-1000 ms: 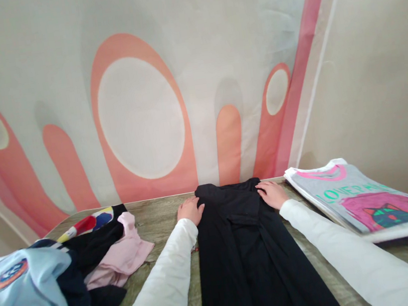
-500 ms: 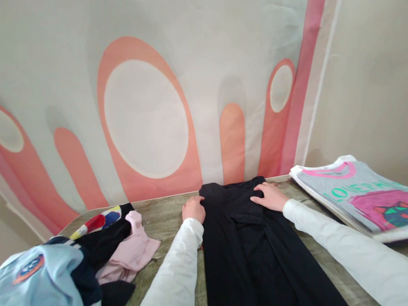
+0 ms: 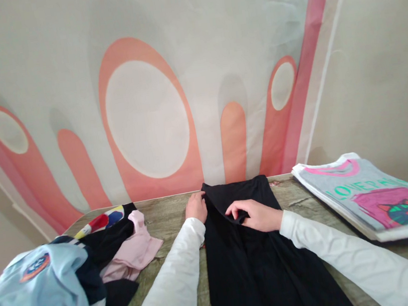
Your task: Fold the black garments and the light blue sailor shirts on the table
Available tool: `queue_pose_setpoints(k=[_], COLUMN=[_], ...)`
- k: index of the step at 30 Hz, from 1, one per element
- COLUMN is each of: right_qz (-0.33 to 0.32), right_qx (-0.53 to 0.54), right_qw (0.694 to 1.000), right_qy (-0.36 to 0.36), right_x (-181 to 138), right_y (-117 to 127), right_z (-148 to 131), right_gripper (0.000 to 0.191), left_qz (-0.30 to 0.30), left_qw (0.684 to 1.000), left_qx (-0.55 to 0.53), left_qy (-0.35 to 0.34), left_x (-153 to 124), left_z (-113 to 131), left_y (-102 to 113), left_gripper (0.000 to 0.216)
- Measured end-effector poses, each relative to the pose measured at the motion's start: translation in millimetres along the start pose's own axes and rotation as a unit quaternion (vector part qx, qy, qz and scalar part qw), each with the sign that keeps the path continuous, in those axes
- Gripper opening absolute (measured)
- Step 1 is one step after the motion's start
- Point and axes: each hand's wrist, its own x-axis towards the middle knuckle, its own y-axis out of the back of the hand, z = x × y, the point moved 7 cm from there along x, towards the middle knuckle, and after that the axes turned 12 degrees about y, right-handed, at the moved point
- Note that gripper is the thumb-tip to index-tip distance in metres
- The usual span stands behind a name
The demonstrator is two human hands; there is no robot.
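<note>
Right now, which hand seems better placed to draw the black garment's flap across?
Probably the right hand: its curled fingers meet the flap near mid-width of the black garment, while the left hand sits at the far left corner.

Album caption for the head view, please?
Left hand touching and right hand gripping a black garment, between a clothes pile and a neat stack.

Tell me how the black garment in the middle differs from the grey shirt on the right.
The black garment shows no print; the grey shirt carries green lettering and a pink picture.
The right hand grips a fold of the black garment; no hand touches the grey shirt.
The black garment lies in the middle, while the grey shirt tops a stack.
Both are clothing.
</note>
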Motion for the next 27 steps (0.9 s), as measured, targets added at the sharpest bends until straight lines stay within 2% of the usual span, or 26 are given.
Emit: queue_pose_setpoints(k=[5, 10, 14, 17, 20, 21, 24, 27], right_qz=[-0.038, -0.013, 0.074, 0.203, 0.314, 0.319, 0.263, 0.240], right_qx=[-0.018, 0.017, 0.063, 0.028, -0.038, -0.072, -0.126, -0.137], right_qw=[0.999, 1.000, 0.995, 0.977, 0.938, 0.928, 0.920, 0.915], right_qy=[0.020, 0.012, -0.014, -0.064, -0.142, -0.180, -0.261, -0.294], right_x=[3.6, 4.4, 8.2, 0.7, -27.4, -39.1, -68.1, -85.1], right_y=[-20.5, -19.9, 2.0, 40.0, 80.4, 89.8, 102.6, 104.9], right_z=[-25.9, -32.8, -23.7, 5.3, 53.7, 72.2, 121.0, 146.5], right_gripper=[0.030, 0.034, 0.024, 0.022, 0.026, 0.026, 0.019, 0.024], left_qz=[0.025, 0.016, 0.002, 0.023, 0.031, 0.020, -0.026, -0.061], left_qw=[0.998, 0.997, 0.998, 0.997, 0.996, 0.997, 0.998, 0.996], left_qx=[-0.036, -0.041, -0.062, -0.072, -0.072, -0.066, -0.051, -0.046], left_qy=[-0.041, -0.056, -0.008, 0.025, 0.045, 0.038, -0.009, -0.054], left_x=[4.3, 19.8, 30.3, 32.0, 30.9, 30.1, 26.2, 20.5], left_z=[0.6, -9.9, -21.9, -26.4, -26.5, -23.8, -10.2, 4.7], left_y=[-0.9, -14.8, -22.3, -20.4, -18.1, -18.7, -21.8, -23.8], left_gripper=[0.061, 0.042, 0.033, 0.032, 0.034, 0.033, 0.030, 0.029])
